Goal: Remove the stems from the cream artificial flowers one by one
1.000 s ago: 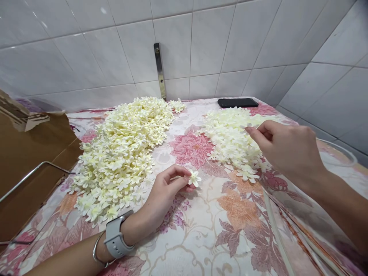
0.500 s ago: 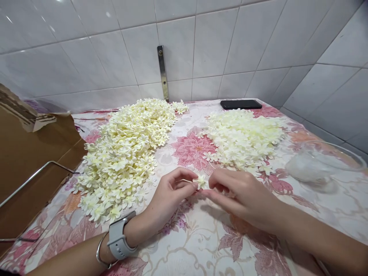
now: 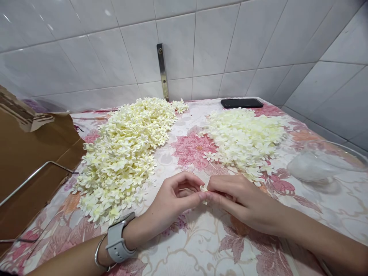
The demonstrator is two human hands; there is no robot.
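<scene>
Between my fingertips is a small cream artificial flower (image 3: 203, 188), mostly covered by the thumbs and forefingers. My left hand (image 3: 178, 195) pinches it from the left, a watch and a bangle on that wrist. From the right, my right hand (image 3: 244, 201) pinches the same flower, its thumb and forefinger meeting the left fingertips. A tall heap of thick cream flowers (image 3: 129, 149) lies beyond my left hand. Flatter, paler petal pieces (image 3: 247, 138) are piled beyond my right hand.
At the far left stands an open cardboard box (image 3: 37, 161) with a bent metal rod (image 3: 31, 184) in front. A clear bowl (image 3: 319, 165) with whitish contents sits at the right. A black phone (image 3: 242, 103) lies near the tiled wall on the floral tablecloth (image 3: 189, 253).
My fingertips have come together around the flower, which was more open to view before. My left hand has shifted slightly right, and the flower now sits a little lower.
</scene>
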